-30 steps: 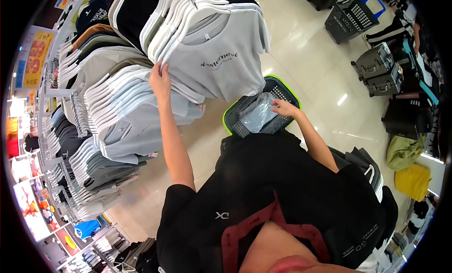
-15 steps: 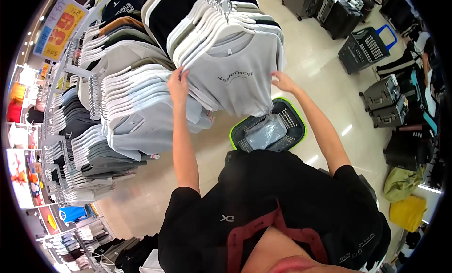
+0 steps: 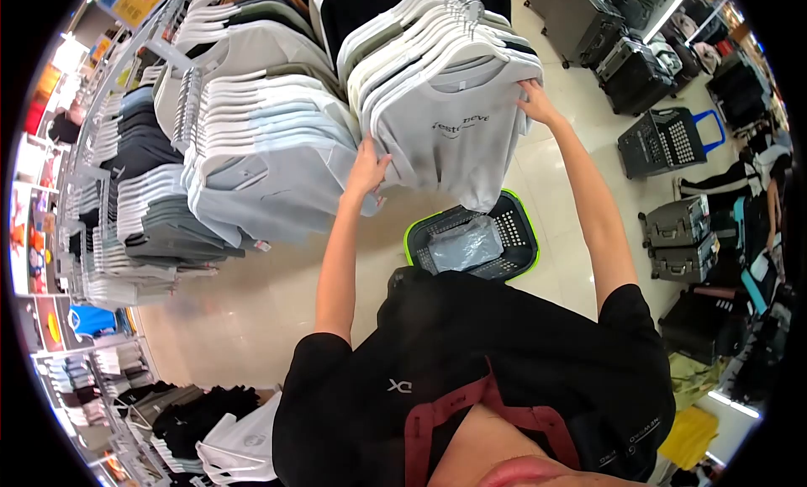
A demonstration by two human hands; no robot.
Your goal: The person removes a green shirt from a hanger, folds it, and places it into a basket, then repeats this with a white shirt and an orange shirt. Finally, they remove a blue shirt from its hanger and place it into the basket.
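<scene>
A light grey T-shirt point(image 3: 458, 138) with dark lettering hangs on a white hanger at the front of a row of shirts. My right hand point(image 3: 536, 102) pinches the shirt near its shoulder and sleeve on the right. At the shirt's left side is my left hand point(image 3: 368, 168), thumb and fingers apart, beside the sleeve; it holds nothing that I can see. Below the shirt's hem, a black basket point(image 3: 523, 235) with a green rim stands on the floor with a clear plastic-wrapped package point(image 3: 465, 244) inside.
More racks of hanging shirts point(image 3: 277, 184) fill the left side. A dark basket with a blue handle point(image 3: 664, 142) and several suitcases point(image 3: 679, 222) stand on the right. A yellow bag-like item point(image 3: 689, 436) lies at the lower right.
My right hand has moved up and right to the shirt's shoulder. My left hand has moved lower along the left side. The shirt's lettering is now partly folded, and the view has shifted.
</scene>
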